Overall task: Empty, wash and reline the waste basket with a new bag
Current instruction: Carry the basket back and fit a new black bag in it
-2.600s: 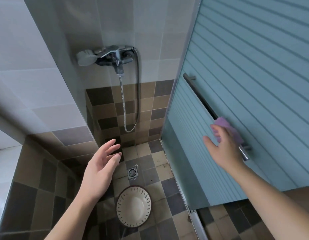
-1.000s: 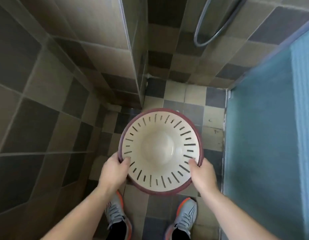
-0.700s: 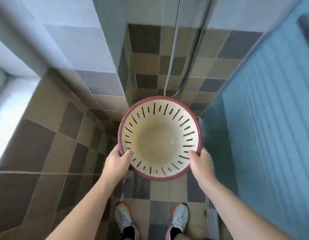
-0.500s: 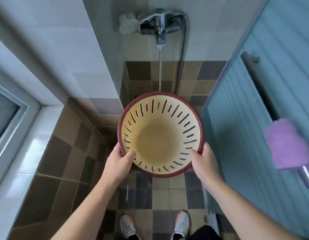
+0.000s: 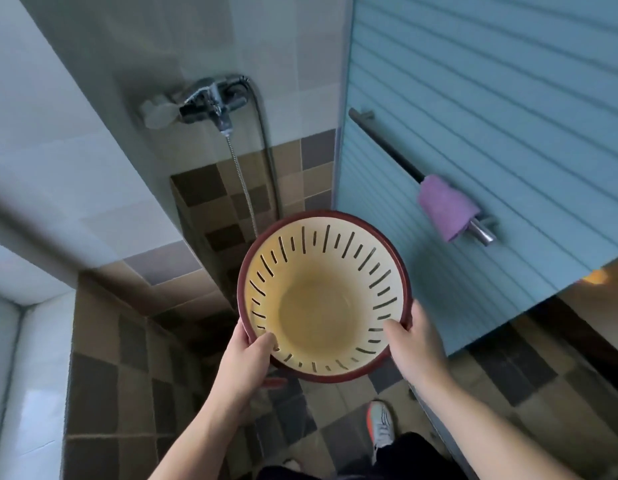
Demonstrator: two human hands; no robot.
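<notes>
Got the waste basket held up mid-frame, empty, cream inside with slits and a dark red rim. My left hand and right hand each grip the near rim, thumbs inside. Shower tap above it, purple cloth on the door rail at right.

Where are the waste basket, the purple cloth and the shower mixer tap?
waste basket (image 5: 312,315): head view, on its bare inner floor.
purple cloth (image 5: 446,209): head view, middle of the fold draped over the door rail.
shower mixer tap (image 5: 214,102): head view, on the chrome valve body.
</notes>
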